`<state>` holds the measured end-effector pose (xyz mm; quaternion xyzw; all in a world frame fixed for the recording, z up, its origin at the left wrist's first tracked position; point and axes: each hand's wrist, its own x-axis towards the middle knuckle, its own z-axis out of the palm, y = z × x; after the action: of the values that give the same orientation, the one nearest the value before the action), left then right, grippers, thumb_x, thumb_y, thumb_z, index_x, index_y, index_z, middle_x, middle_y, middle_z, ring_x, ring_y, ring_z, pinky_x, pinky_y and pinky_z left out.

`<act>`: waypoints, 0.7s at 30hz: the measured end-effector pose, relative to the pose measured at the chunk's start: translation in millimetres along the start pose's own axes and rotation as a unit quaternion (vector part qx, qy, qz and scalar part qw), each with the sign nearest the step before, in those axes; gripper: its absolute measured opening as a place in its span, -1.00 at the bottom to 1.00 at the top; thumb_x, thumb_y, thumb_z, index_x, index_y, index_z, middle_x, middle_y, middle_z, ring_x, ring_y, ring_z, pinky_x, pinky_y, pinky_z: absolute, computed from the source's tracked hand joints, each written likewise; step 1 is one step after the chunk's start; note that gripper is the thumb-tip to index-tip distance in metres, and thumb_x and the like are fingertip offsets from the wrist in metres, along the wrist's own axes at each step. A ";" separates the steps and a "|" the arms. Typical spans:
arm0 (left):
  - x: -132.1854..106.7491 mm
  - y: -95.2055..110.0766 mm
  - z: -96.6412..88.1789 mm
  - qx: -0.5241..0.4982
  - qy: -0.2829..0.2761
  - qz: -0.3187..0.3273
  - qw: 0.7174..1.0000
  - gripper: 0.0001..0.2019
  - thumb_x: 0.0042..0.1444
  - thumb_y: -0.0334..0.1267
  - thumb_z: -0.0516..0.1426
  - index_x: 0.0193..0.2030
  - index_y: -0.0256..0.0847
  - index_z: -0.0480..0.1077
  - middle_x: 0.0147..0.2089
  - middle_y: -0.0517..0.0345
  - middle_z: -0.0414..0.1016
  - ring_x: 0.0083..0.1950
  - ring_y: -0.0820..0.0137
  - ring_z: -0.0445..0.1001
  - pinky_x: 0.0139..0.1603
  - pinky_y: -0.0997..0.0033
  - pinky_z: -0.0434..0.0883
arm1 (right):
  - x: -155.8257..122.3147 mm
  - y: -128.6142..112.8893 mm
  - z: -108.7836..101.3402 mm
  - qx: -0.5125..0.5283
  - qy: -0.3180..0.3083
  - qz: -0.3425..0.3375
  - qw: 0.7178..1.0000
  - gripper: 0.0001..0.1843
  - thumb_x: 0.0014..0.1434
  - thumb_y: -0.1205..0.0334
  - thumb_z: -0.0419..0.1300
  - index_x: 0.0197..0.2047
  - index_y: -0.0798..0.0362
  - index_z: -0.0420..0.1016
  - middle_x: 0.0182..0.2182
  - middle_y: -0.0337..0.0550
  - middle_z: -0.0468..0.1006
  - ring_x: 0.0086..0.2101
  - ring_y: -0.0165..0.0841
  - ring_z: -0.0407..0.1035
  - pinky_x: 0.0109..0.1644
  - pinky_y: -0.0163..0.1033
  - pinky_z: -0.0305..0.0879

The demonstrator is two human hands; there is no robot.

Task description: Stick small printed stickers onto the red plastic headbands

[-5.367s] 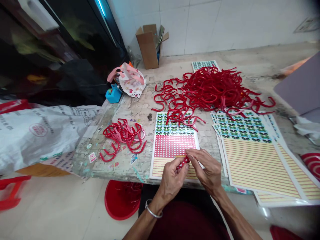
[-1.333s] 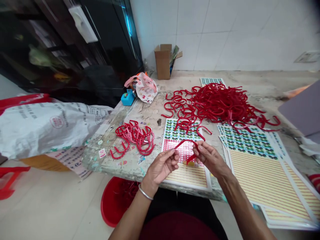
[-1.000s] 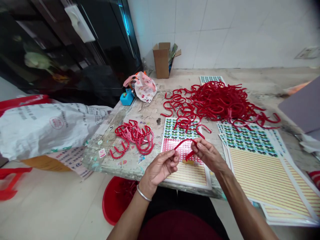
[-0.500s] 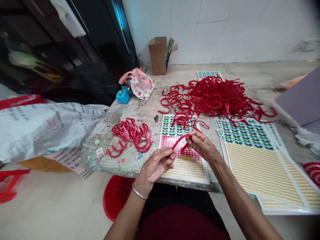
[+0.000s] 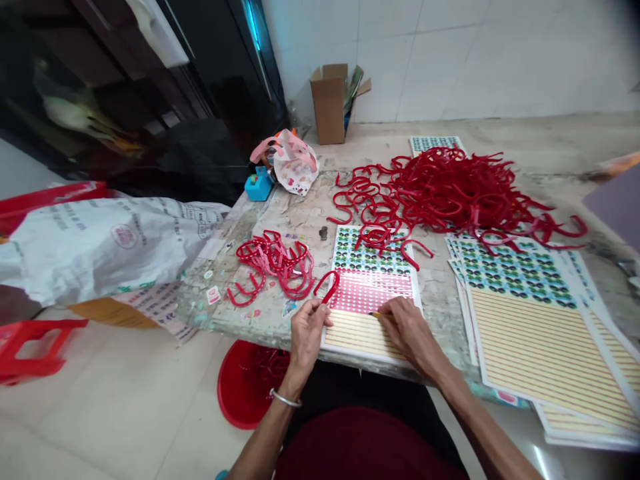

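The left hand point(image 5: 306, 333) is closed, thumb and fingers pinching the end of a glossy red plastic headband point(image 5: 325, 287), which rises in a narrow arc above the near left corner of a printed sticker sheet point(image 5: 370, 293). The right hand point(image 5: 410, 337) rests on that sheet with its fingers curled down beside a thin yellow strip point(image 5: 379, 315); whether they grip the strip, I cannot tell.

The sheet's near edge sits just back from the front edge of the worn, sticker-spotted table point(image 5: 240, 319), leaving only a narrow margin. Beyond the sheet's far edge, a large tangle of red headbands point(image 5: 450, 193) spills onto its top corner. To its left lies a smaller heap of headbands with pink dotted trim point(image 5: 273, 267); to its right, a stack of similar sheets point(image 5: 530, 333) runs towards the table's right side.

Left of the sheet and off the table, a white woven sack point(image 5: 110, 247) bears a round red stamp point(image 5: 124, 236) and printed lines too small to read. Below the sheet, a round red basin point(image 5: 235, 393) sits on the pale floor. Behind the sheet are a cardboard box point(image 5: 329, 107) and white wall tiles point(image 5: 450, 60).
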<state>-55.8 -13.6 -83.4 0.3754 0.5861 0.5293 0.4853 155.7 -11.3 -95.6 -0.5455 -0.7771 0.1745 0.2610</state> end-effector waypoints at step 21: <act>3.5 -23.8 6.0 0.044 0.018 -0.004 0.999 -0.77 0.09 -0.14 0.07 -0.23 -0.26 0.35 -0.57 0.22 0.44 -0.52 0.44 0.45 -0.45 0.49 0.42 | 55.6 -33.2 38.6 -0.039 -0.048 -0.123 0.990 -0.83 0.23 0.32 -0.03 -0.26 0.05 0.38 -0.34 -0.07 0.43 -0.27 -0.27 0.26 -0.22 -0.20 0.06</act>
<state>-49.1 -12.6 -107.3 0.3841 0.6189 0.5081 0.4596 92.6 30.0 -96.2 -0.4465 -0.8560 0.1368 0.2218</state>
